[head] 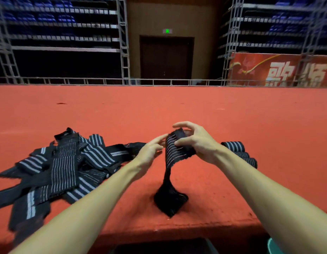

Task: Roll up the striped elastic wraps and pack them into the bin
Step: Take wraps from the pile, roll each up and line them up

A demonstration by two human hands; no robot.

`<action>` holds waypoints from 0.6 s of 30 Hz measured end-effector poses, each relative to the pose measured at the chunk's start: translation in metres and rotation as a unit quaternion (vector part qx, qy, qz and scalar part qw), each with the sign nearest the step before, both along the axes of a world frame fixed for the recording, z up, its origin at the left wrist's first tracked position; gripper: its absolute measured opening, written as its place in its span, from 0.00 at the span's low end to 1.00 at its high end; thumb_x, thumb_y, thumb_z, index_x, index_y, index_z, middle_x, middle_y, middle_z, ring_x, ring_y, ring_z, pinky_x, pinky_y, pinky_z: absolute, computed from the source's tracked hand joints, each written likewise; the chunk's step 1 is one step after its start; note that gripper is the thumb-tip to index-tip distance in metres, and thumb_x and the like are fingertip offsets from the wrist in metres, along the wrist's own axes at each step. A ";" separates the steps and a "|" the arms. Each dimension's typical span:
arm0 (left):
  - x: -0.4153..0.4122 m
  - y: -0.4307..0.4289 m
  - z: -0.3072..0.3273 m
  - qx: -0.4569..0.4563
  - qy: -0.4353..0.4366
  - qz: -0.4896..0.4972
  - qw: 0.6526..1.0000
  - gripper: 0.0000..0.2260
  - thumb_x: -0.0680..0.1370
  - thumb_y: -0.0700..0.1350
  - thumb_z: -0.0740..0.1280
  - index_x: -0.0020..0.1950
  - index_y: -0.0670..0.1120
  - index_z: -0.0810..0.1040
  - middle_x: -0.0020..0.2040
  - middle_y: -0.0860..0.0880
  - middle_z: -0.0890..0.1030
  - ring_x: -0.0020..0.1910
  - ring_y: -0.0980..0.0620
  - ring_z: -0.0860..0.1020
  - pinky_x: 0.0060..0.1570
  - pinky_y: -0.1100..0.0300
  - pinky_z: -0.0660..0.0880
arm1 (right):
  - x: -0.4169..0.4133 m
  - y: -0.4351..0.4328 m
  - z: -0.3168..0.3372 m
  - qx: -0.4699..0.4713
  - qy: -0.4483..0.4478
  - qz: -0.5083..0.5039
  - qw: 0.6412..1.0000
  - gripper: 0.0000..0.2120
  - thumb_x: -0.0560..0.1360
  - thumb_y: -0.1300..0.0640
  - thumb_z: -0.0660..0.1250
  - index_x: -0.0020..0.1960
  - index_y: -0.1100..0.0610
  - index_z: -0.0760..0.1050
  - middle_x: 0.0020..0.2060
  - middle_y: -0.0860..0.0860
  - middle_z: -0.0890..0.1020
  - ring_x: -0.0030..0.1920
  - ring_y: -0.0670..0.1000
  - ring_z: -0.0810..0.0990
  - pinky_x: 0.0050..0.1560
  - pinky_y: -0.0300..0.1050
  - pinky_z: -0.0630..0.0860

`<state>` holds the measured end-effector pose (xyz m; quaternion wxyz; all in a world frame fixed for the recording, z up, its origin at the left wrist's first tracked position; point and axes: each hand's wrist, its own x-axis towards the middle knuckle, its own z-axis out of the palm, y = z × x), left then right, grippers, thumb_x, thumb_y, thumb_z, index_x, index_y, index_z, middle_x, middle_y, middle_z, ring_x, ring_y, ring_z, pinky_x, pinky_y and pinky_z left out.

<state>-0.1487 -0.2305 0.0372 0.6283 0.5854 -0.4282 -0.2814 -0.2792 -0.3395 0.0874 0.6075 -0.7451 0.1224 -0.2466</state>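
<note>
Rolling one striped wrap in the middle of the frame.

The right hand (193,142) curls its fingers round the top of the wrap (175,153) and pinches the start of the roll. The left hand (151,151) has straight fingers just touching the wrap's side. The rest of the wrap hangs down, its end bunched on the red floor (177,107). Loose wraps (67,162) lie piled at the left, and rolled ones (234,146) lie at the right. The tail looks twisted and slack, so the roll could come out crooked. If the pinch slips, it could unroll.
</note>
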 end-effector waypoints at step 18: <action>-0.064 -0.010 0.035 0.087 0.005 -0.200 0.976 0.11 0.79 0.41 0.65 0.60 0.39 0.75 0.53 0.40 0.75 0.50 0.42 0.71 0.47 0.52 0.69 | -0.028 -0.042 0.048 -0.251 -0.032 -0.183 0.950 0.08 0.77 0.52 0.67 0.42 0.55 0.77 0.35 0.46 0.79 0.35 0.42 0.75 0.37 0.35 0.71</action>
